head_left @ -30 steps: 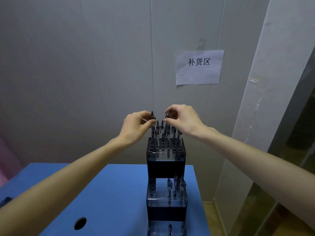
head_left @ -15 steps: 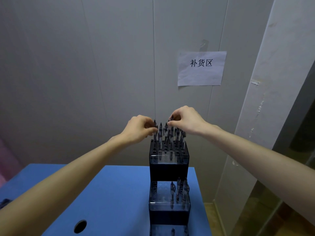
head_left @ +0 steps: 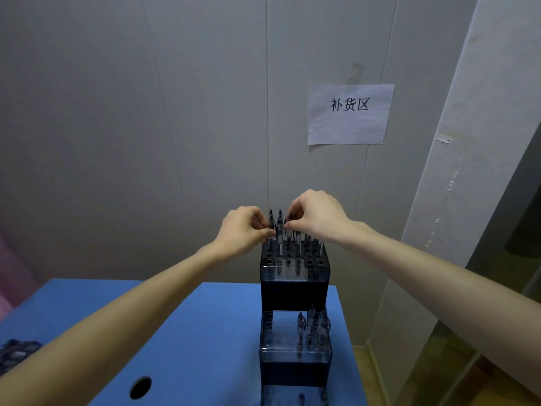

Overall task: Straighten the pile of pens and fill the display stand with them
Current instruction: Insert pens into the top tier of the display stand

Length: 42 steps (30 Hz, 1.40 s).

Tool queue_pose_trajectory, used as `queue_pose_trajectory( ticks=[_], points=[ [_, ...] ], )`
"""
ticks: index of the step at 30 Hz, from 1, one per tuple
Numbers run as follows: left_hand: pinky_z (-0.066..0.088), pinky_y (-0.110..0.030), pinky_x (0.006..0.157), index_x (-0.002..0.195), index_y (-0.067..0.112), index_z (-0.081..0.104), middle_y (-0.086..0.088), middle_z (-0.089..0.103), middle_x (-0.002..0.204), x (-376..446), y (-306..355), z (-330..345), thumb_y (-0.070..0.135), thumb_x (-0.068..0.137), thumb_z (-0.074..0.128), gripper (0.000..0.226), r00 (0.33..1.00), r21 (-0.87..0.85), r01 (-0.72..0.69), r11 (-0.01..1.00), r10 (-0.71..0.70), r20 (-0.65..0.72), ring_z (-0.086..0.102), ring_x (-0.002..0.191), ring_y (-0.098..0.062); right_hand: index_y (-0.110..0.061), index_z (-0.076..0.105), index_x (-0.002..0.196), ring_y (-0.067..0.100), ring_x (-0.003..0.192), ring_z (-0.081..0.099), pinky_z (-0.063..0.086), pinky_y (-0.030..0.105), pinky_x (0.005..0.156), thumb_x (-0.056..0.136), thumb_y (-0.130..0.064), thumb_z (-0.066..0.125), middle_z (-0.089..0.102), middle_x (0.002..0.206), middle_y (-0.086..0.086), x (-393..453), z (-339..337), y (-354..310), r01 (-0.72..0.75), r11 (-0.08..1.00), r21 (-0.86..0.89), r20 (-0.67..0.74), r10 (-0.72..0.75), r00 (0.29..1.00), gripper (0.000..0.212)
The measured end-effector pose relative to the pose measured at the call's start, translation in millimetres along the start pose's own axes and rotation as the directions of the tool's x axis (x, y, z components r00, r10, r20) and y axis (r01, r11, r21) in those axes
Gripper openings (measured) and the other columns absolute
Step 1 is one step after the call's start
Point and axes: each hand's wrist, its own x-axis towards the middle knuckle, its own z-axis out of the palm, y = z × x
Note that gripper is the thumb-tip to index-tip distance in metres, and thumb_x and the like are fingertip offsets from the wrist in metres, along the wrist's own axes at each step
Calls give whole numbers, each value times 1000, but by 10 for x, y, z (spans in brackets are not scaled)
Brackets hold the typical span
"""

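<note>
Head view: left hand (head_left: 244, 231) fingertips pinched on a pen top at the left end of the back rows of the stand's top tier (head_left: 295, 269); right hand (head_left: 317, 215) fingertips pinched on a pen top just beside it, toward the middle. Both hands touch pens (head_left: 280, 227) already standing in holes.

Step in hand, as judged: seating these pens. Best done by keeping each barrel upright, pressing straight down, not nudging neighbours.

Display stand (head_left: 294, 291): dark, stepped, on the right part of the blue table (head_left: 187, 332).
- Top tier: back rows hold pens, several front holes open.
- Middle tier (head_left: 295, 339): a few pens at right, left holes empty.
- Bottom tier: mostly cut off; contents unclear.

Loose pile (head_left: 16, 351) at the table's left edge, well apart from the stand; probably the remaining pens.
</note>
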Motion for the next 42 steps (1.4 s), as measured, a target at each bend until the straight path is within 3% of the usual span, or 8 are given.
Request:
queue_pose_trajectory(
  ticks=[3,12,15,20,27,31,35,42],
  points=[
    [63,-43,75,85,17,67,3,76,69,-2,2,4,27,81,87,23,1000,-12,14,1000,-14,1,75,66,-10,-28,80,98,17,88,67,46,27,72,88,-43,73,76,89,-8,-60,48,-9,52,996,-72,-43,-55,998,19],
    [64,-40,72,89,15,67,-1,76,72,-3,30,-13,24,83,86,22,998,-24,52,998,-51,36,75,67,-14,-28,74,107,11,93,67,55,33,84,91,-35,67,74,97,-13,-122,-76,78,51,994,95,-114,-41,993,19],
    [64,-41,75,88,19,65,4,76,74,25,36,-15,27,84,85,21,998,22,49,999,-50,45,74,67,-7,-24,68,121,14,108,61,53,38,92,98,-37,60,71,115,-8,-120,-80,113,69,995,73,-149,-57,987,28],
    [62,-44,78,84,23,65,8,75,69,72,32,-33,34,83,84,22,997,86,48,995,-53,55,73,69,-4,-17,45,150,23,140,41,37,44,113,105,-47,45,48,152,3,-91,8,140,29,999,17,-1,-29,1000,54],
    [61,-41,79,81,26,64,10,75,69,55,45,-31,38,81,84,24,997,140,64,988,-70,41,73,72,-6,-17,40,154,25,144,38,36,46,114,107,-52,29,44,156,4,-163,141,162,-4,1000,-4,90,4,996,59],
    [57,-38,85,96,27,65,10,73,94,-21,89,-42,48,85,79,28,997,293,57,954,-72,39,69,91,-15,-17,37,155,24,146,34,33,46,115,107,-54,27,43,157,4,-172,91,173,50,994,-97,112,-39,993,61],
    [51,-41,98,136,20,56,3,60,137,-123,67,-113,64,90,64,64,991,418,33,908,-83,102,60,120,-19,-17,35,156,21,153,20,19,46,123,108,-49,24,35,162,2,-142,11,102,107,990,-96,83,-100,992,59],
    [27,-46,119,150,17,42,-11,32,162,-512,-306,-461,67,99,40,71,989,833,28,552,-134,55,33,146,-31,-16,38,154,22,155,14,6,50,125,107,-53,25,37,159,5,-90,118,-454,311,940,-138,7,-313,950,62]
  ],
)
